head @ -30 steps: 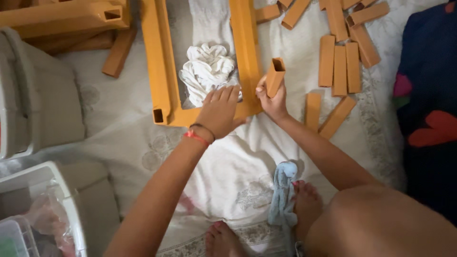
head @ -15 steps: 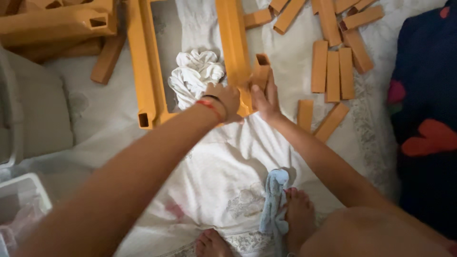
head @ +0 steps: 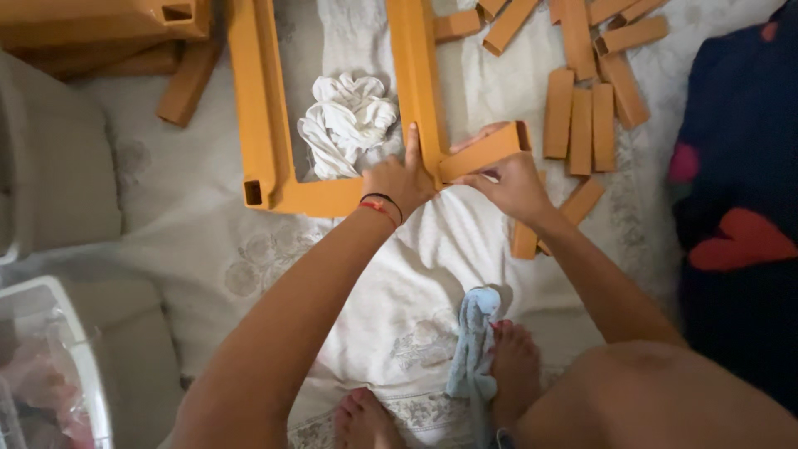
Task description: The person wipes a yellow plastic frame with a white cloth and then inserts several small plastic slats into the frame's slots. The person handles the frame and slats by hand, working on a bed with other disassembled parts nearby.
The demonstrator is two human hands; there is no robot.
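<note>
We are looking down on a bed covered with a white patterned sheet (head: 249, 258), where orange hollow pieces are lying scattered. At about twelve o'clock from our hands an orange U-shaped frame (head: 266, 125) is lying flat, with a crumpled white cloth (head: 345, 120) sitting inside it. Our left hand (head: 401, 176) is pressing flat on the frame's lower right corner, fingers together and the forefinger stretching up along the right rail; it is not gripping anything. Our right hand (head: 511, 187), just at three o'clock from the left, is pinching a short orange bar (head: 486, 151) between thumb and fingers, holding it tilted with its lower end touching the frame's corner. A row of loose orange bars (head: 582, 123) is lying side by side at one o'clock from the right hand. At six o'clock a light blue cloth (head: 474, 341) is resting beside our foot (head: 515, 366), and a dark blanket (head: 740, 166) is lying at three o'clock.
</note>
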